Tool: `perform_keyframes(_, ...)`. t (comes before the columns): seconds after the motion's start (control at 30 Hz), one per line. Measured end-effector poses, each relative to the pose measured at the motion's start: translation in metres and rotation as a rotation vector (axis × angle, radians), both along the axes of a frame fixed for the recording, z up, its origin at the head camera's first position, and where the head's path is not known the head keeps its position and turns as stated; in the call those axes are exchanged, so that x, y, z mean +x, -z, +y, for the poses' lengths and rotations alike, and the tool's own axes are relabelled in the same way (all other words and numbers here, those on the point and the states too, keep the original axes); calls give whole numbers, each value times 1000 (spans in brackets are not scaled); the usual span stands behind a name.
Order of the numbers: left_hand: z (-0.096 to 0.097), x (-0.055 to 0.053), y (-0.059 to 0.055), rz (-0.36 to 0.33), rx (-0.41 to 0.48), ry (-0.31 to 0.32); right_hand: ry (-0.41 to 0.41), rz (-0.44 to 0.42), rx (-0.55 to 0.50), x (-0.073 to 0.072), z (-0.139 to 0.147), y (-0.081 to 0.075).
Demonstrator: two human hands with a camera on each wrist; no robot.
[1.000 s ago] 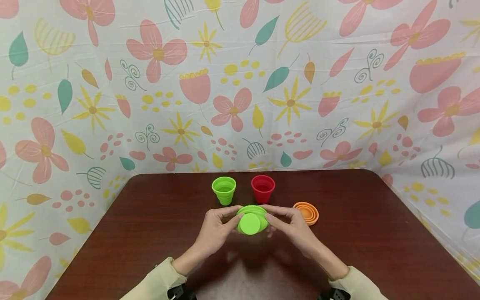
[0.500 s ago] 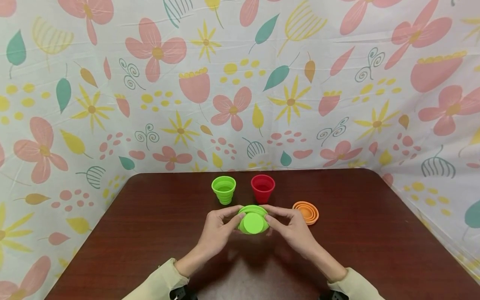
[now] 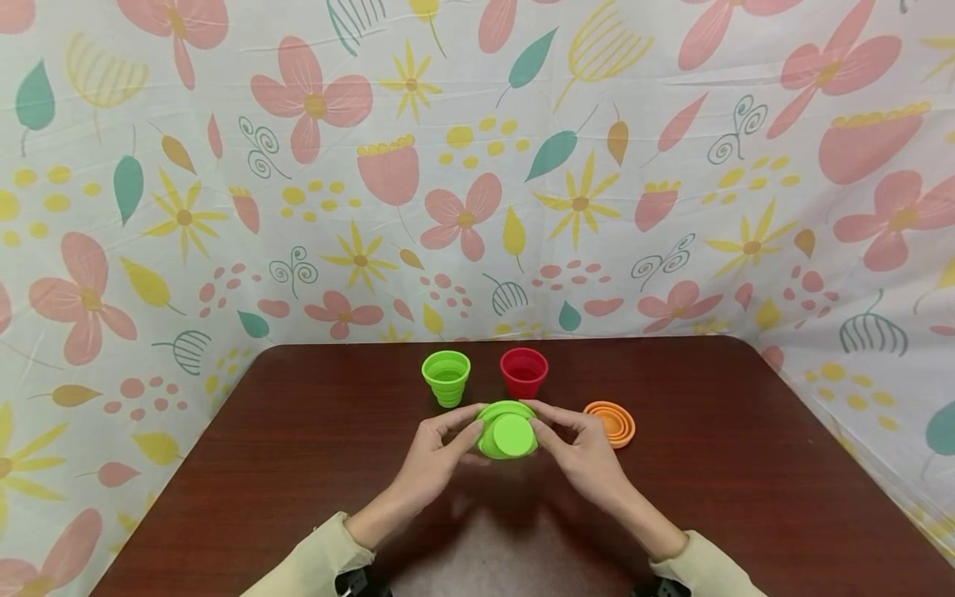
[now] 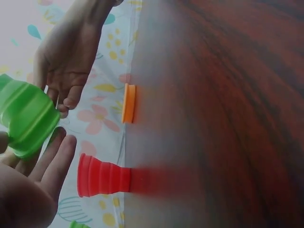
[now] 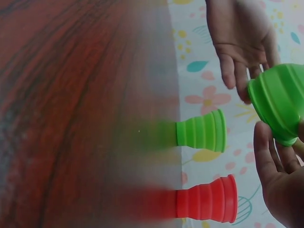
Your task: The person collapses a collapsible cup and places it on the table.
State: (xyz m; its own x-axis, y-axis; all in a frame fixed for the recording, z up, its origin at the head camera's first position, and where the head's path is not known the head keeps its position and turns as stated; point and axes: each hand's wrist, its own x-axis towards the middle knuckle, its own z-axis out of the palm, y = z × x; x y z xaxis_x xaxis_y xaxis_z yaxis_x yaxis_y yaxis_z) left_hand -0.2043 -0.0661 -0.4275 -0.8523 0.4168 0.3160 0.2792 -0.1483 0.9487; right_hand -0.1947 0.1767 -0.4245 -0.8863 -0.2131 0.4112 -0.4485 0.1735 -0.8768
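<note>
A green collapsible cup (image 3: 513, 436) is held up between both hands over the table, its round base tilted toward the head camera. My left hand (image 3: 433, 452) pinches its left side between thumb and fingers. On the right side my right hand (image 3: 585, 448) pinches it the same way. The ribbed wall of this cup (image 4: 31, 116) looks bent and partly folded in the left wrist view. Beyond the hands stand a second green collapsible cup (image 3: 446, 379) and a red collapsible cup (image 3: 524, 372), both upright and extended.
An orange collapsible cup (image 3: 610, 424), folded flat into rings, lies just right of my right hand. All stand on a dark brown wooden table (image 3: 298, 464). Behind its far edge hangs a white cloth (image 3: 477, 116) printed with flowers and leaves.
The held green cup has risen slightly, and its base has shifted to the right within the rim. Both hands keep their grip. The cups on the table stay in place.
</note>
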Motion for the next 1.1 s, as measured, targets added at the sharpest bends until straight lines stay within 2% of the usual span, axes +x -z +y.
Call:
perform_keyframes(0.17, -3, 1, 3, -64, 70, 109, 9, 6, -14, -1, -1, -2)
perform_keyframes(0.3, -3, 1, 5, -49, 99, 127, 8, 6, -24, 0, -1, -3)
perform_keyframes(0.63, 3, 3, 0, 39, 83, 28, -17, 10, -80, -1, -5, -1)
perform_keyframes(0.97, 8, 4, 0, 62, 38, -69, 12, -96, -113, 3, -8, -3)
perform_keyframes(1.1, 9, 4, 0, 80, 26, -114, -17, -145, -149, 4, -8, -3)
